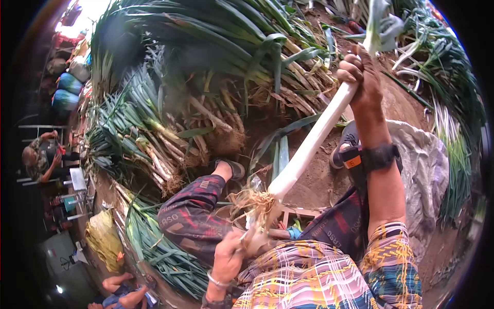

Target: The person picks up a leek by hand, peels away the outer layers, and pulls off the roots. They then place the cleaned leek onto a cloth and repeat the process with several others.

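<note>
Head view: the leek (310, 149) slants towards the far right, the right hand's (363, 85) fingers wrapped closed round its upper stem, the left hand's (228, 260) curled near the roots (253, 203), hold unclear; a firm, unsqueezing grip should steady it without bruising.

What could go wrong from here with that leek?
Judging from this view:
1. The right hand grips the leek up near the leaves, far from the roots, so the root end could swing or the shaft could bend.
2. Those shaggy roots hang over the lap and may drop dirt on the shirt.
3. The left hand is close below the roots; loose strands might catch on its fingers.
</note>
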Motion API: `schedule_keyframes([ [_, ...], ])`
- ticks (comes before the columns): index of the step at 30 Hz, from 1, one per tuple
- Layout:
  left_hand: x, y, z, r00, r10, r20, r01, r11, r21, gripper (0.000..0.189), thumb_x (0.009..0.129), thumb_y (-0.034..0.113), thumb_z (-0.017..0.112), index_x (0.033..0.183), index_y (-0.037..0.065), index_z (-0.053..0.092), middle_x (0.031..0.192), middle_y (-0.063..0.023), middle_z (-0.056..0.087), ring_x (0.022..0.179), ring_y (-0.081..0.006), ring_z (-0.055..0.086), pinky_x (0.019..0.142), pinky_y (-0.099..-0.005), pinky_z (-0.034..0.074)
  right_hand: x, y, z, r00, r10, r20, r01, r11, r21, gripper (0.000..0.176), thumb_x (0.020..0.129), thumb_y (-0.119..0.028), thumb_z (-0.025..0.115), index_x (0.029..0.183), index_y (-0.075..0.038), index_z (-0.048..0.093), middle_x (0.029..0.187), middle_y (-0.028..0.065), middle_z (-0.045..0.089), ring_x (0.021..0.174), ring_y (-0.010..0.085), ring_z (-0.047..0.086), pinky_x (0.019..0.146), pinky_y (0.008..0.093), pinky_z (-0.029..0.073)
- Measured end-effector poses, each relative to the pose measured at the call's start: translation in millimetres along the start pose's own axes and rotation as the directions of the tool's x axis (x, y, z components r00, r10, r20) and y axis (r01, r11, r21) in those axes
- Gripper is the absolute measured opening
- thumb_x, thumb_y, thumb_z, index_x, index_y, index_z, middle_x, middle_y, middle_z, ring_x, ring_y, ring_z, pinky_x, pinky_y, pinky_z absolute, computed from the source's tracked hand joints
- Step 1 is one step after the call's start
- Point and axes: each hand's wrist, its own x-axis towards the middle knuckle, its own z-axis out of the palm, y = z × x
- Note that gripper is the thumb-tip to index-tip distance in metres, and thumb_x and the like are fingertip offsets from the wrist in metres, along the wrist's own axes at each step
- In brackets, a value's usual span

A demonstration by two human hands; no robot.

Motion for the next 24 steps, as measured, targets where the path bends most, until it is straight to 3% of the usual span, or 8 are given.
schedule_keyframes([
  [3,38.5,32.1,-0.9,0.953,0.299,-0.056,-0.255,0.887,0.386,0.059,0.071,-0.005,0.06,0.127,-0.003,0.039,0.123,-0.0138,0.046,0.085,-0.0204,0.056,0.076,-0.0277,0.047,-9.3,8.1,3.7,0.992,-0.061,-0.112,0.044,0.988,-0.146,0.013,0.091,-0.018,0.054,0.09,-0.012,0.042,0.062,-0.0047,0.035,0.046,0.0052,0.034,0.04,0.021,0.032],
  [6,61.6,58.6,14.2,1.0,0.01,0.001,-0.007,0.796,-0.606,0.08,0.07,-0.008,0.064,0.138,0.001,0.023,0.134,-0.0134,0.037,0.087,-0.0188,0.057,0.077,-0.028,0.048,-14.4,6.5,7.0,0.996,-0.052,-0.069,0.045,0.994,-0.102,0.013,0.09,-0.018,0.054,0.089,-0.012,0.042,0.062,-0.0044,0.035,0.046,0.0053,0.034,0.04,0.021,0.031],
  [10,74.4,55.0,44.6,0.988,-0.023,0.155,0.151,0.4,-0.904,0.08,0.071,-0.001,0.067,0.138,0.002,0.022,0.121,-0.0155,0.05,0.088,-0.0194,0.06,0.069,-0.027,0.054,-13.5,-2.3,7.2,0.988,-0.045,-0.149,0.027,0.992,-0.121,0.013,0.09,-0.017,0.055,0.09,-0.012,0.043,0.062,-0.0042,0.036,0.046,0.0052,0.034,0.04,0.021,0.031],
  [12,59.7,52.0,45.1,0.994,-0.102,-0.031,0.022,0.484,-0.875,0.061,0.081,0.005,0.061,0.133,0.001,0.03,0.111,-0.0134,0.056,0.068,-0.0092,0.054,0.056,-0.0181,0.045,-11.3,-9.4,9.6,0.978,-0.092,-0.189,0.051,0.975,-0.215,0.01,0.092,-0.018,0.051,0.092,-0.009,0.046,0.064,-0.0044,0.033,0.047,0.0045,0.032,0.04,0.0204,0.03],
  [17,52.1,-11.0,15.3,0.974,-0.204,-0.097,0.124,0.841,-0.526,0.039,0.088,0.006,0.053,0.124,-0.001,0.042,0.094,-0.0089,0.059,0.073,-0.0124,0.057,0.063,-0.0244,0.047,-20.7,6.4,32.0,0.932,-0.305,-0.195,0.117,0.764,-0.635,0.019,0.088,-0.018,0.058,0.1,-0.008,0.049,0.067,-0.0025,0.043,0.048,0.0045,0.038,0.041,0.0189,0.033],
  [18,59.4,-15.7,10.4,0.976,-0.022,-0.217,0.031,0.999,0.04,0.043,0.085,0.009,0.056,0.125,-0.002,0.043,0.107,-0.0144,0.057,0.09,-0.0218,0.058,0.078,-0.0308,0.047,-23.6,8.4,32.0,0.927,-0.327,-0.184,0.119,0.722,-0.681,0.021,0.088,-0.018,0.059,0.103,-0.008,0.049,0.068,-0.002,0.044,0.048,0.0047,0.039,0.041,0.0189,0.034],
  [21,80.9,20.0,31.9,0.924,0.302,-0.236,-0.183,0.889,0.42,0.05,0.081,0.018,0.062,0.124,-0.001,0.045,0.12,-0.0207,0.05,0.116,-0.0354,0.044,0.098,-0.0387,0.035,-29.2,21.9,25.5,0.934,-0.331,-0.137,0.143,0.695,-0.705,0.032,0.084,-0.018,0.064,0.106,-0.006,0.045,0.067,0.0006,0.046,0.047,0.0078,0.044,0.039,0.0202,0.038],
  [24,104.9,45.7,62.6,0.881,0.47,-0.063,-0.362,0.753,0.549,0.043,0.081,0.016,0.061,0.12,0.001,0.05,0.107,-0.0189,0.057,0.1,-0.0314,0.055,0.082,-0.0359,0.047,-31.4,36.4,19.9,0.939,-0.324,-0.114,0.159,0.705,-0.691,0.035,0.082,-0.017,0.066,0.104,-0.006,0.042,0.068,0.0019,0.048,0.046,0.0089,0.046,0.037,0.0205,0.04],
])
